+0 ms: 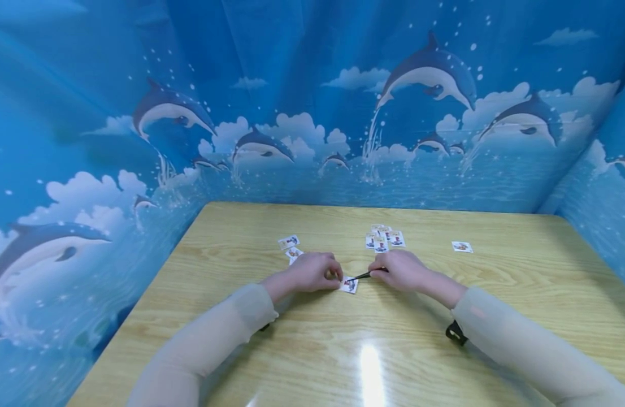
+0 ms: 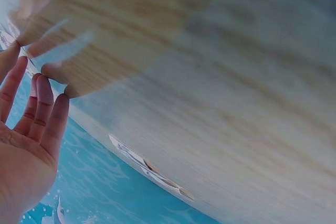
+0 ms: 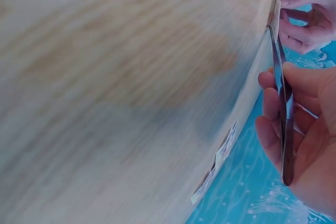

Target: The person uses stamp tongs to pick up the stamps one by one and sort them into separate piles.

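Note:
A small white picture card with a cartoon print is near the middle of the wooden table. At its left edge, my left hand pinches it between thumb and forefinger, the other fingers loosely bent. My right hand holds dark metal tweezers between thumb and fingers. Their tips reach the card, seen nearly edge-on in the right wrist view; whether they grip it cannot be told. In the left wrist view, the left hand's fingertips are close to the tabletop.
Beyond the right hand lies a cluster of several similar cards. Two cards lie beyond the left hand, one partly hidden by it. A single card sits at the right. A dolphin-print curtain borders the wooden table.

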Action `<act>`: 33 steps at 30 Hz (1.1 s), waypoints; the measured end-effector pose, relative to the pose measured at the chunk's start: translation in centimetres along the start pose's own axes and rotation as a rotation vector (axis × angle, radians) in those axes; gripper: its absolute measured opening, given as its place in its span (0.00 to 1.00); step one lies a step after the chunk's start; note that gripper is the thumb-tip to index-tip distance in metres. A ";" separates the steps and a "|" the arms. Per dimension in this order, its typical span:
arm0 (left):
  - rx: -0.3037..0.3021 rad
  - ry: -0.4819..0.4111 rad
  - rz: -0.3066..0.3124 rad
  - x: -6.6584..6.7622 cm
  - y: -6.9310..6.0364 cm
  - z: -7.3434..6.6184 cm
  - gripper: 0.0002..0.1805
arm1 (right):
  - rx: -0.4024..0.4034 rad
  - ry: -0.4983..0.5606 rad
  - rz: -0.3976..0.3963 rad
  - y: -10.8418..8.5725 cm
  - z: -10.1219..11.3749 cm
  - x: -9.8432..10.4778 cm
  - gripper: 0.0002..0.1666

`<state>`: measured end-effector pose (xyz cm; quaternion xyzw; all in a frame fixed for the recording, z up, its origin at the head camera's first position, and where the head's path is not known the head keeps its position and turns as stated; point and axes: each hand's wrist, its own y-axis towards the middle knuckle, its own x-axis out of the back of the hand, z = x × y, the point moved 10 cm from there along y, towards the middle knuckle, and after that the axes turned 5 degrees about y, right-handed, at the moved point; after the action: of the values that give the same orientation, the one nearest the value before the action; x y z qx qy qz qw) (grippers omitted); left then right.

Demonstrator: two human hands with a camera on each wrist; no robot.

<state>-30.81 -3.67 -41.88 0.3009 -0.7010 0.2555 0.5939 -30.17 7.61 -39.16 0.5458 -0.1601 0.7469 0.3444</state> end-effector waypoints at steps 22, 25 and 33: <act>-0.017 0.039 -0.001 0.2 0.0 -0.2 0.03 | 0.035 0.014 0.010 -0.9 1.4 -0.4 0.05; -0.007 0.037 0.008 0.1 0.0 -0.1 0.03 | 0.005 0.026 0.011 -0.7 1.1 -0.5 0.06; 0.003 0.016 0.017 0.1 0.2 -0.2 0.02 | -0.003 0.047 0.000 0.3 0.5 -0.6 0.06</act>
<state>-30.81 -3.45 -41.78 0.2935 -0.6986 0.2640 0.5968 -29.96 6.86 -39.48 0.5275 -0.1533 0.7593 0.3488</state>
